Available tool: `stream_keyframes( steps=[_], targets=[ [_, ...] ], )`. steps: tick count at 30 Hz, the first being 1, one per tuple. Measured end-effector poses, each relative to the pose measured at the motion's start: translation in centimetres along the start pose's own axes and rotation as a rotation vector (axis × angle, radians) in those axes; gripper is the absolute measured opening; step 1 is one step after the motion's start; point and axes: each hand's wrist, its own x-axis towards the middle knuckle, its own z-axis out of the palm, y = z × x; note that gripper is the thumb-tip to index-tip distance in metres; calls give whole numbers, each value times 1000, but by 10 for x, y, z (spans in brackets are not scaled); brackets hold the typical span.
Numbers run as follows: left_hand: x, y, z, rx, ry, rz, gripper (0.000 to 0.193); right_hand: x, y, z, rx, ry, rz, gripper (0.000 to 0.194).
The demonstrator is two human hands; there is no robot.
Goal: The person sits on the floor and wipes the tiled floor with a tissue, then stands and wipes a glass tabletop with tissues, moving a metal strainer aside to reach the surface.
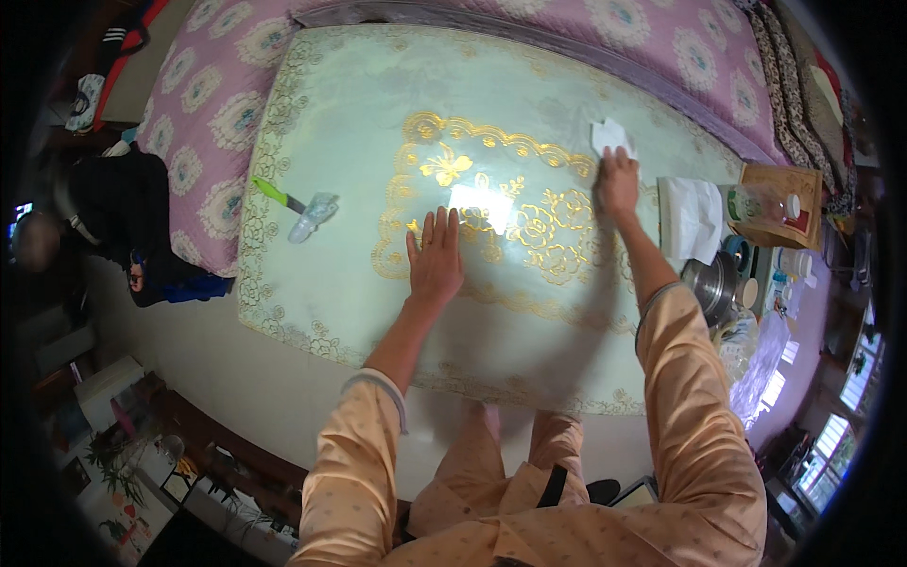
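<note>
My left hand [437, 259] rests palm down on the tablecloth [340, 92], fingers a little apart and nothing in it. The cloth is pale green with gold flowers and a gold scalloped border. Farther out to the right, my right hand [618, 183] has its fingers on a crumpled white tissue [609, 136] against the cloth. Left of my left hand lies a green-handled utensil [271, 190], possibly a knife. Crumpled clear plastic [313, 216] covers its other end.
On the right stand a folded white paper or cloth [689, 218], a brown paper bag [779, 230], a clear plastic jar [758, 204] and a metal pot [711, 287]. A pink floral sofa [188, 92] borders the table. A person in dark clothes [120, 212] is at the left.
</note>
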Motion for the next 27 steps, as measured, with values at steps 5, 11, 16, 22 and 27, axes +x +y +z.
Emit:
stream_keyframes(
  steps=[5,11,16,22,27],
  targets=[
    [5,48,10,16,-56,108,67,-90,-67,8,199,-90,-306,32],
    [-3,92,24,-31,-179,185,67,-139,-34,-12,348,-178,-371,40],
    [-11,104,35,4,-160,223,67,-119,49,-36,245,-18,33,34],
    [-12,111,31,-9,-186,172,64,-84,8,-1,255,64,71,20],
    [-37,115,33,-34,-121,173,59,-176,-63,-1,350,-442,-492,35]
  ],
)
